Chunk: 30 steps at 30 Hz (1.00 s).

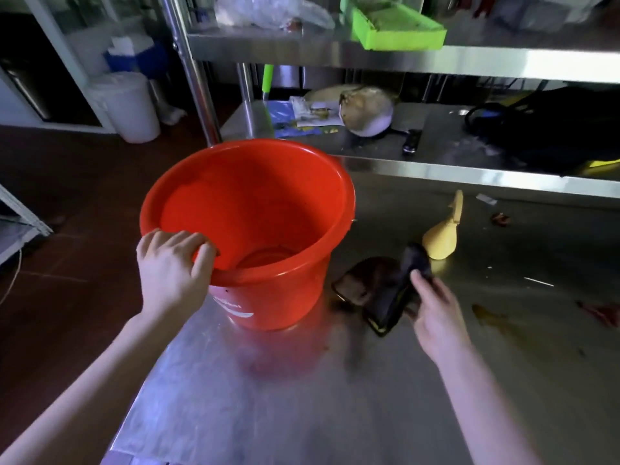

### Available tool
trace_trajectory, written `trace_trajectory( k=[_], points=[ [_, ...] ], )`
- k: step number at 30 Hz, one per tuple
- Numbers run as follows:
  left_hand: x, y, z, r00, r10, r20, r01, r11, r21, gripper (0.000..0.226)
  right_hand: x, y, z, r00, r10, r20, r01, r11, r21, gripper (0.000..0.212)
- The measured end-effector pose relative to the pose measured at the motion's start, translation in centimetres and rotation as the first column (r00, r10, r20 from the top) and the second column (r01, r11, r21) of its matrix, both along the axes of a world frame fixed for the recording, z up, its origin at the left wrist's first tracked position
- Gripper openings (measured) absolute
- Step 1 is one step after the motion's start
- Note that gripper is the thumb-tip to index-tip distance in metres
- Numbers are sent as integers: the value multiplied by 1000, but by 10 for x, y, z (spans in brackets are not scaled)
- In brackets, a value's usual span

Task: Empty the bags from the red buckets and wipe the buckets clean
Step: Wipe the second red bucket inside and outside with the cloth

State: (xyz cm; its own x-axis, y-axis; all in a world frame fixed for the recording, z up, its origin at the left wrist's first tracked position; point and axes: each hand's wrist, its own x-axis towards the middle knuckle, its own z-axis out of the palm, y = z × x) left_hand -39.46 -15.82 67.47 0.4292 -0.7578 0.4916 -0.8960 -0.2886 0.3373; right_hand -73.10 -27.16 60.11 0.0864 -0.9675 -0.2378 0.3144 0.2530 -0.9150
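A red bucket (261,209) stands upright on the steel table (302,397), near its left edge, with no bag inside it. My left hand (171,266) grips the near rim, fingers curled over the edge. To the right of the bucket lies a dark, crumpled cloth (379,283) with a yellow-trimmed edge. My right hand (436,310) holds the cloth's upper part, lifting one end while the rest rests on the table.
A yellow funnel (443,236) lies just behind the cloth. Stains and scraps mark the table's right side. A lower shelf behind holds a pan (365,112), papers and a black bag (553,129). A green tray (392,25) sits on the upper shelf. White tubs (127,105) stand on the floor at left.
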Motion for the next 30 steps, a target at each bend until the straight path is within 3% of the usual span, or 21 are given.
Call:
trace_trajectory(
  k=[2, 3, 7, 9, 11, 13, 15, 17, 20, 23, 25, 27, 30],
  points=[
    [-22, -4, 1, 999, 17, 49, -19, 999, 30, 37, -7, 0, 45, 984, 37, 175, -19, 994, -106, 13],
    [-34, -6, 3, 998, 22, 64, -26, 998, 54, 38, -6, 2, 64, 981, 60, 187, -28, 986, -165, 12],
    [-86, -13, 9, 992, -64, 105, 46, 986, 163, 43, 18, 18, 116, 999, -11, -38, -5, 919, -395, 19],
    [-105, -15, 11, 975, -189, 114, 161, 964, 214, 47, 39, 25, 127, 965, -70, -252, -70, 859, -507, 25],
    [-111, -17, 10, 948, -305, 92, 278, 933, 227, 45, 60, 26, 126, 805, -79, -589, -280, 823, -494, 27],
    [-96, -13, 15, 929, -371, 3, 366, 918, 155, 39, 74, 25, 115, 508, -125, -852, -484, 777, -403, 31],
    [-65, -8, 19, 931, -365, 13, 362, 927, 100, 43, 78, 22, 108, 253, -250, -935, -617, 702, -355, 34],
    [-27, -7, 23, 920, -393, 8, 383, 900, 209, 65, 73, 18, 109, 138, -378, -916, -723, 594, -354, 35],
    [20, -13, 22, 859, -512, 2, 475, 797, 373, 86, 66, 1, 112, 118, -480, -870, -851, 403, -337, 31],
    [36, -19, 13, 773, -615, 156, 548, 772, 322, 78, 68, -19, 110, 110, -382, -917, -915, 321, -244, 37],
    [35, -21, 8, 747, -625, 226, 583, 779, 230, 69, 63, -33, 102, 130, -416, -900, -934, 253, -252, 39],
    [33, -24, 5, 749, -622, 230, 601, 783, 161, 63, 53, -59, 98, 181, -411, -893, -903, 291, -317, 38],
    [30, -26, 0, 763, -609, 217, 599, 792, 117, 60, 56, -93, 102, 217, -320, -922, -808, 471, -354, 31]
  ],
)
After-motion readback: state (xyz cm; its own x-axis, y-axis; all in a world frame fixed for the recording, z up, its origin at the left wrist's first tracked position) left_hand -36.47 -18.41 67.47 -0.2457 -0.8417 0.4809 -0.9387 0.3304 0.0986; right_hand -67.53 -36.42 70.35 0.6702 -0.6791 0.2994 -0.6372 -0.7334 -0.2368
